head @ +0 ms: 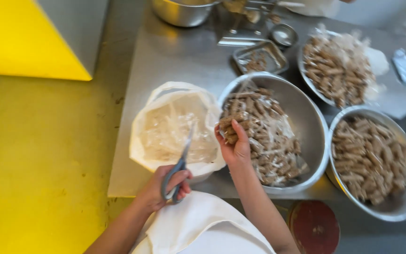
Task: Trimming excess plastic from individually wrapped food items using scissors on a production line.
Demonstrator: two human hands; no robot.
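Note:
My left hand [165, 186] grips grey-handled scissors [180, 162], blades pointing up over a white plastic bag [175, 124] full of clear wrappers. My right hand [235, 146] holds a clear-wrapped bundle of brown sticks [233, 124] at the left rim of a large steel bowl [306, 117]. That bowl holds several more wrapped bundles of the same sticks. The two hands are a short way apart, with the bag's edge between them.
A second steel bowl [402, 207] of loose brown sticks sits at the right, another bowl [306, 75] with sticks and plastic behind it. A small steel tray [278, 56], a small cup [284, 35] and a big pot [179, 14] stand at the back. Yellow floor lies left; a red stool [313, 228] is below.

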